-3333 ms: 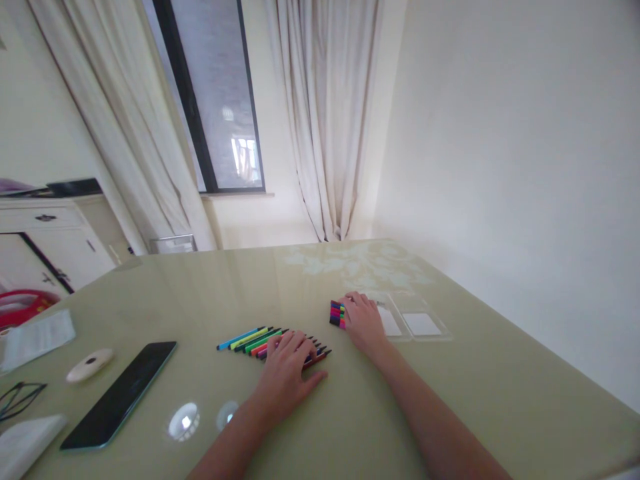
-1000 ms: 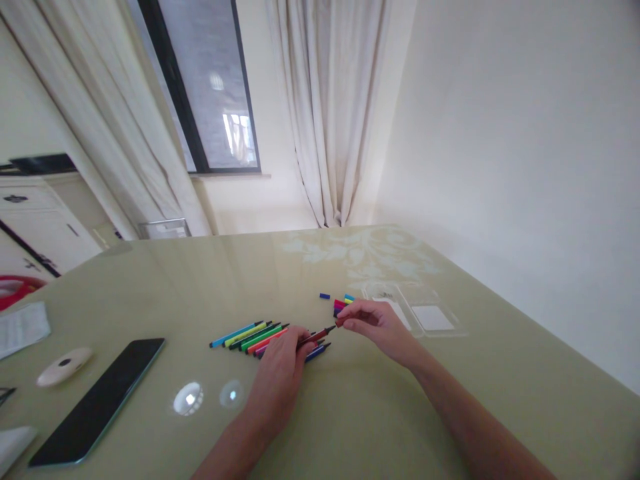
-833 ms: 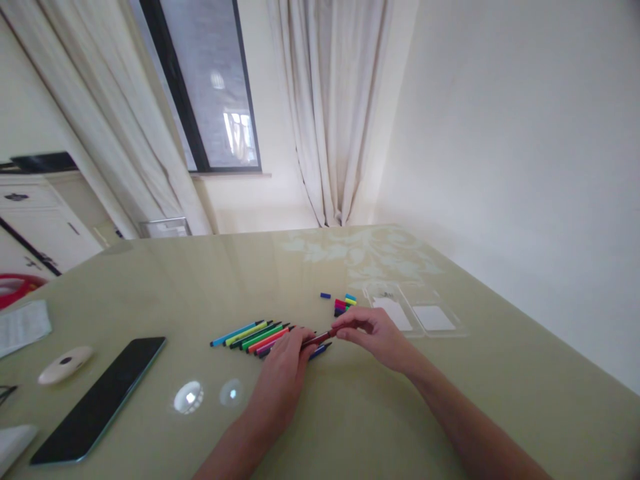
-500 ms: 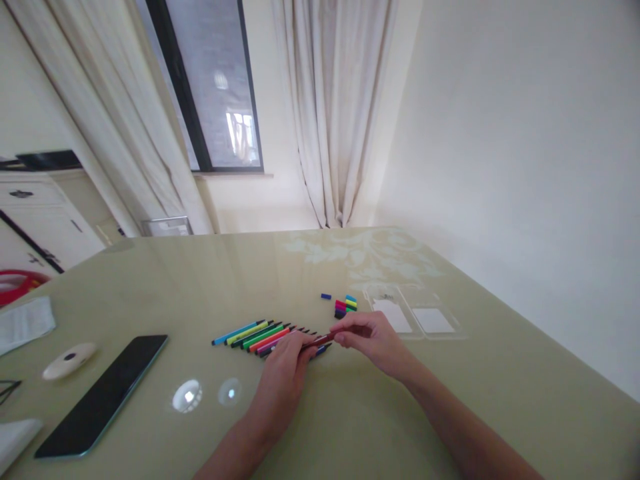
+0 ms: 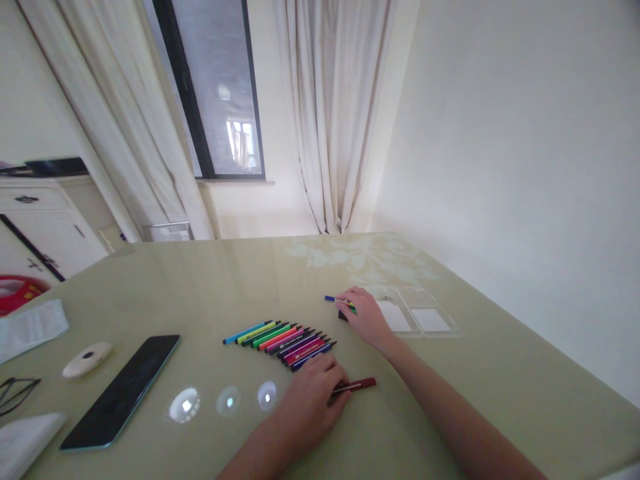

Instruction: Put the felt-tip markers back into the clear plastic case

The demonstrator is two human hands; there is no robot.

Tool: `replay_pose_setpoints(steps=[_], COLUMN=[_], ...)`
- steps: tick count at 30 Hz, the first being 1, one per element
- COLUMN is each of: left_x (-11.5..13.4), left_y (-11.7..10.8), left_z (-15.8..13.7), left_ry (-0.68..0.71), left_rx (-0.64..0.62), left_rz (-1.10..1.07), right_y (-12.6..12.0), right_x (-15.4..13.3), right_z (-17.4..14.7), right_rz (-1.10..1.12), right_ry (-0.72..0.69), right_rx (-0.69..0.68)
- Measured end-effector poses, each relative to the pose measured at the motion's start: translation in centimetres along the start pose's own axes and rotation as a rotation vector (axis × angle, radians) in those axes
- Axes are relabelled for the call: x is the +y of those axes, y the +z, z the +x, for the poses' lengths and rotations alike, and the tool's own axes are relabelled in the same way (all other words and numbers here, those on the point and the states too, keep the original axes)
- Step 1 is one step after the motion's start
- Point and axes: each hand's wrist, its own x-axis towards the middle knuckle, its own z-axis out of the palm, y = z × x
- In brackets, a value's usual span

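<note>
My left hand [image 5: 317, 397] rests low over the table, its fingers closed around a dark red marker [image 5: 364, 384] whose capped end points right. Just beyond it lies a slanted row of several uncapped markers [image 5: 280, 340] in blue, yellow, green, orange, pink, purple and black, tips pointing up and right. My right hand [image 5: 365, 317] reaches over a small pile of marker caps [image 5: 353, 307], thumb and fingers apart around them and partly hiding them. Yellow, green and black caps show beneath the fingers. A single blue cap [image 5: 329, 299] lies beside the fingertips.
A clear plastic case [image 5: 434, 320] with white inserts lies open right of the caps. To the left are a black tablet [image 5: 123, 390], a white oval mouse-like object [image 5: 87, 360], glasses [image 5: 17, 393] and a white cloth or packet [image 5: 35, 327]. The table [image 5: 240, 280] is glossy.
Both hands were together on the dark red marker. My left hand has drawn it nearer and right, uncovering more of the row. My right hand has let go and moved away to the caps.
</note>
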Motion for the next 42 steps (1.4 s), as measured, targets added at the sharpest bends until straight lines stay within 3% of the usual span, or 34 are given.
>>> replay_pose_setpoints(steps=[5, 9, 12, 18, 21, 26, 32, 42], left_x=[-0.2, -0.1, -0.4, -2.5, -3.3, -3.4, -2.7, -1.9], left_y=[-0.9, -1.2, -1.2, -2.2, -2.5, -2.5, -2.8, -3.3], left_z=[0.0, -0.1, 0.1, 0.9, 0.9, 0.5, 0.5, 0.5], left_ry=[0.018, 0.033, 0.018, -0.155, -0.192, -0.168, -0.15, -0.23], left_rx=[-0.094, -0.118, -0.07, 0.192, 0.19, 0.176, 0.305, 0.319], left_rz=[-0.107, -0.125, -0.099, 0.191, 0.278, 0.216, -0.023, -0.164], right_y=[2.0, 2.6, 1.5, -1.7, -2.2, -2.4, -3.1, -3.7], right_x=[-1.4, -1.8, -1.8, -0.2, 0.6, 0.4, -0.5, -1.2], right_z=[3.7, 4.4, 3.1, -2.3, -3.7, -3.6, -3.8, -4.1], right_rz=[-0.401, -0.474, -0.333, 0.411, 0.622, 0.94, 1.032, 0.923], right_ry=[-0.054, -0.109, -0.105, -0.004, 0.042, 0.154, 0.177, 0.121], right_rx=[-0.142, -0.198, -0.143, -0.054, -0.059, -0.086, -0.08, -0.087])
